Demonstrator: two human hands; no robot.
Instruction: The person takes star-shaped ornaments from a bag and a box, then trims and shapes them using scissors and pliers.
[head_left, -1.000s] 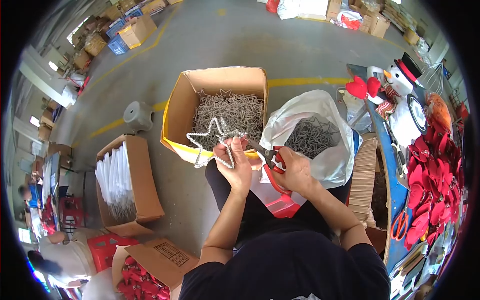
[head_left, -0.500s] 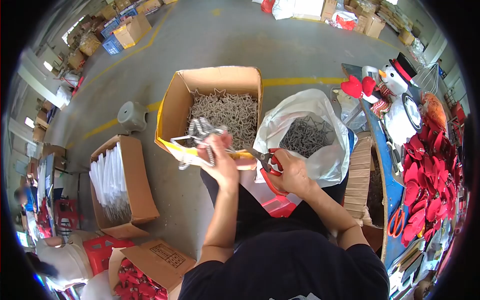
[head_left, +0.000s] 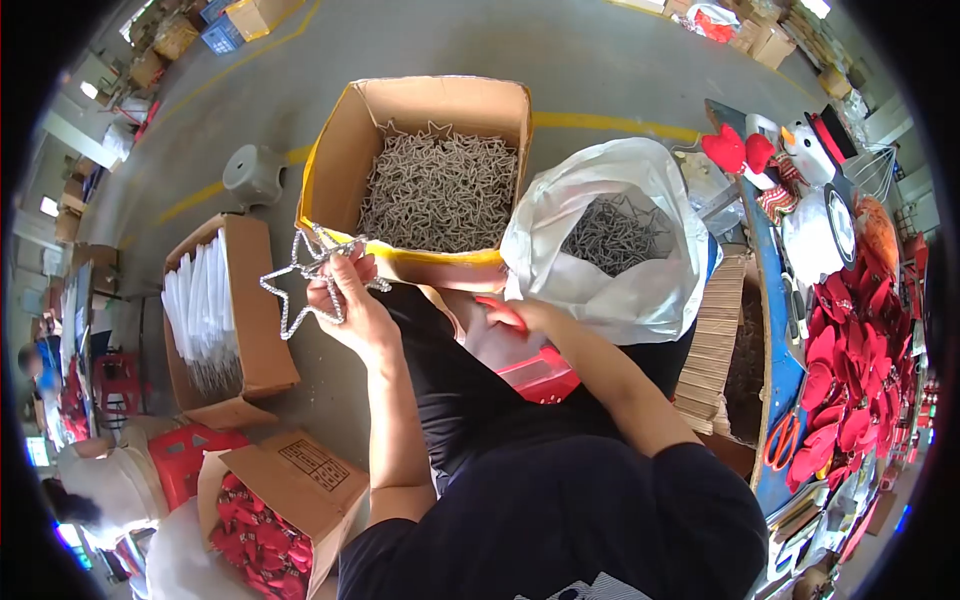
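Note:
My left hand point(head_left: 350, 305) is closed on silvery wire stars point(head_left: 312, 262), held up at the front left corner of a cardboard box point(head_left: 440, 268). Many similar wire stars point(head_left: 440, 190) fill that box. Between the box and my lap, my right hand point(head_left: 530, 318) grips red-handled pliers point(head_left: 503, 312); their jaws are hard to make out. Just beyond the right hand stands an open white plastic bag point(head_left: 545, 235) holding darker wire stars point(head_left: 615, 235).
To the left stand a box of white plastic sleeves point(head_left: 205, 310) and a grey stool point(head_left: 252, 175). A box of red pieces point(head_left: 260, 535) is at lower left. The blue table point(head_left: 765, 330) on the right carries a snowman figure point(head_left: 808, 155), red petals point(head_left: 850, 370) and orange-handled scissors point(head_left: 783, 440).
My left hand has moved left and slightly down with the wire stars, which now spread more openly. My right hand has drawn the pliers left, away from the bag. The view has shifted.

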